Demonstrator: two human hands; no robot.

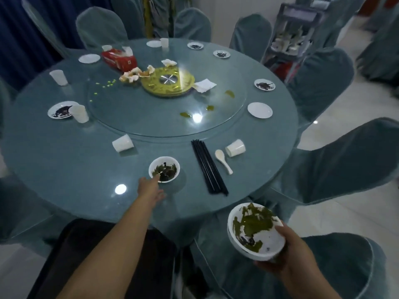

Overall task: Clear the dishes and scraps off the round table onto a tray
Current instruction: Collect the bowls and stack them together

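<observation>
while the right grip [285, 251] clasps smeared white bowls [255, 230], the released left grip [151, 189] touches a round bowl [165, 167].

left of your left hand [151, 189] the table [64, 169] is bare out to its near-left rim. right of the small bowl [164, 169] a narrow strip is open, then the bundle of black chopsticks [208, 167] bars the way to the spoon [223, 161] and the tipped cup [235, 147]. another tipped cup [122, 143] lies far-left of the bowl. the glass turntable [151, 117] beyond carries green smears [185, 114] on its near part. your right hand [287, 252], gripping stacked bowls [255, 231], hangs off the table above a chair [345, 266].
</observation>
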